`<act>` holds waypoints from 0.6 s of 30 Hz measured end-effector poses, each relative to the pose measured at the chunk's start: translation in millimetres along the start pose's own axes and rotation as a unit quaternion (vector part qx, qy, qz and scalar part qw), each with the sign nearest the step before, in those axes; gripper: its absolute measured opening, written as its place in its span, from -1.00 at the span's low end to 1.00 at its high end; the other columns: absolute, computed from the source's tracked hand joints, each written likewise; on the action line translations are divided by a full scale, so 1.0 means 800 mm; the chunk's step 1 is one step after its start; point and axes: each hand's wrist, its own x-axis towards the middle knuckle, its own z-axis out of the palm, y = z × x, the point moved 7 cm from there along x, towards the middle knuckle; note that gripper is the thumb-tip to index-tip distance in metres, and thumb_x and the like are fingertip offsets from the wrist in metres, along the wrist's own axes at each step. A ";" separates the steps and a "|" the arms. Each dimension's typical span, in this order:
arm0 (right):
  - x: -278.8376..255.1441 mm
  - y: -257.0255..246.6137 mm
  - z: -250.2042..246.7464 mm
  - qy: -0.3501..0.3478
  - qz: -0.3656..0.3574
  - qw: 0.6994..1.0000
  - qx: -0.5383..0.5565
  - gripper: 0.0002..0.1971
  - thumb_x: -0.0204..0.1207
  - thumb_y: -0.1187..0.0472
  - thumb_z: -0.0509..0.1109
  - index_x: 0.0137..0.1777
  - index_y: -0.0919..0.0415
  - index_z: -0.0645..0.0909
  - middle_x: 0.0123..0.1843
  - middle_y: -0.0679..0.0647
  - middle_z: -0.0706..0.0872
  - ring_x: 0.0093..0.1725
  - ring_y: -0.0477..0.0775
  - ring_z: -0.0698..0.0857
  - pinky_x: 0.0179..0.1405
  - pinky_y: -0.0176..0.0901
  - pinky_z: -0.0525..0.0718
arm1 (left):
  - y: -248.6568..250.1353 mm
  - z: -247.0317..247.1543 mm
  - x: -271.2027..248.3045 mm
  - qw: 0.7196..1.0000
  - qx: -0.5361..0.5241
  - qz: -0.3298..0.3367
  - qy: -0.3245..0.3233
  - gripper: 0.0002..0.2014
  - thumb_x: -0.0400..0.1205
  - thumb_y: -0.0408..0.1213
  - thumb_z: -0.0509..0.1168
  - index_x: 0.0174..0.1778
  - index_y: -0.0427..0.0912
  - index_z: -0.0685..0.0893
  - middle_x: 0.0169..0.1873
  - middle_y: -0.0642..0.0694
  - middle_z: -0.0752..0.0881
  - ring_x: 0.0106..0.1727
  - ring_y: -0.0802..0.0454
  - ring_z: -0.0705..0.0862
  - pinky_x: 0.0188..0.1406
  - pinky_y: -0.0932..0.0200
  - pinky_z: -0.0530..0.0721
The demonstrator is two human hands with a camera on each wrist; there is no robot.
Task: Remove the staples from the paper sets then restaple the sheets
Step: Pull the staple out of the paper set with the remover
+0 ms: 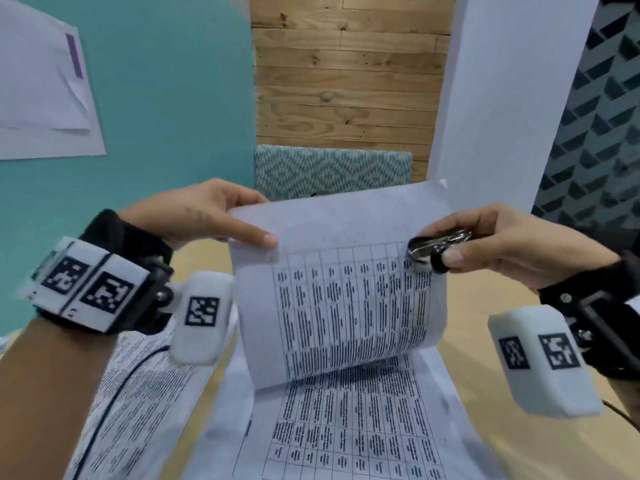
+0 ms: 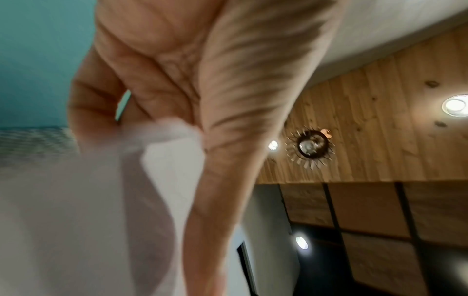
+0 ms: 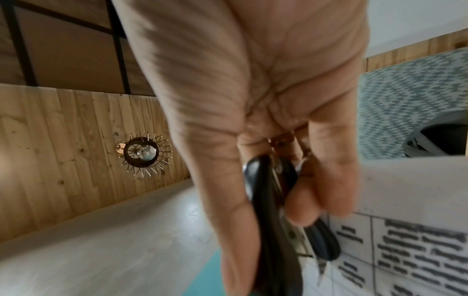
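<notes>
— Nearest us, our two wrists hang low over the desk (image 1: 491, 441), and above them both hands are busy. Our left hand (image 1: 204, 216) pinches the top left corner of the lifted sheet (image 1: 332, 289), thumb in front, fingers behind.

— And our right hand (image 1: 502, 244)?

— It is curled tight around the staple remover (image 1: 438, 245), whose metal tip touches the sheet's top right corner. We cannot make out a staple there.

— How will the paper handle?

— We judge it light and floppy; it already curls under its own weight, with its lower edge bending down toward the pages lying on the desk. It would tear easily near a staple, so we should hold it close to the corner being worked, keeping it taut.

— And the remover?

— Small, stiff, probably slick metal; we grip it by its black pads.

— The count?

— One remover, one lifted sheet, and at least two more spreads of printed pages (image 1: 346, 441) flat on the desk. We see no stapler.
</notes>
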 end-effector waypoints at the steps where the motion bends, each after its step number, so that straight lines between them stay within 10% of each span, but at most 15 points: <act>1: -0.001 -0.004 -0.005 0.012 -0.012 1.000 0.007 -0.27 -0.46 -0.04 0.79 -0.17 0.18 0.82 -0.20 0.14 0.83 -0.28 -0.05 0.79 -0.32 -0.35 0.72 | -0.008 -0.007 -0.003 1.000 -0.008 -0.010 -0.004 -0.24 -0.15 0.20 0.65 -0.03 -0.03 0.78 0.03 -0.20 0.79 -0.05 0.01 0.67 0.11 0.07 0.52; 8: -0.005 -0.021 -0.010 0.049 -0.062 0.997 0.018 -0.27 -0.45 -0.08 0.78 -0.16 0.15 0.82 -0.18 0.08 0.83 -0.21 -0.07 0.78 -0.24 -0.35 0.73 | -0.042 0.047 -0.014 0.991 -0.127 0.032 0.026 -0.29 0.12 0.09 0.61 0.15 -0.16 0.72 0.14 -0.10 0.76 0.18 -0.07 0.72 0.02 0.15 0.72; 14: -0.007 -0.037 -0.011 0.087 -0.112 0.989 0.046 -0.32 -0.40 -0.17 0.75 -0.21 0.10 0.81 -0.28 -0.03 0.81 -0.33 -0.17 0.74 -0.36 -0.37 0.70 | 0.027 -0.047 -0.039 0.963 -0.115 0.122 0.213 -0.46 -0.02 0.13 0.62 -0.18 -0.06 0.82 -0.19 0.10 0.83 -0.17 0.23 0.78 -0.19 0.35 0.71; 18: -0.003 -0.029 -0.002 0.070 -0.092 0.993 0.030 -0.32 -0.40 -0.24 0.73 -0.23 0.08 0.77 -0.31 -0.04 0.79 -0.34 -0.19 0.74 -0.39 -0.39 0.69 | 0.090 -0.120 -0.080 0.946 -0.052 0.118 0.298 -0.72 0.31 -0.01 0.52 -0.24 -0.15 0.81 -0.48 0.17 0.78 -0.40 0.37 0.71 -0.31 0.47 0.68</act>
